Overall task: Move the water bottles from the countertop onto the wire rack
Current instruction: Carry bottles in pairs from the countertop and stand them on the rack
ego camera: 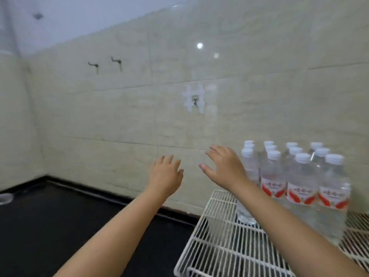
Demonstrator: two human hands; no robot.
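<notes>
Several clear water bottles (301,182) with white caps and red-and-white labels stand in rows on the white wire rack (217,246) at the lower right. My right hand (223,166) hovers with spread fingers just left of the nearest bottles, its forearm crossing in front of one bottle. My left hand (165,174) is raised above the black countertop (69,226), fingers relaxed, holding nothing. Both hands are in the air, apart from each other.
A beige tiled wall stands close behind, with two metal hooks (115,61) up left and a taped hook (194,101) in the middle. A round metal object (5,197) sits at the countertop's far left edge.
</notes>
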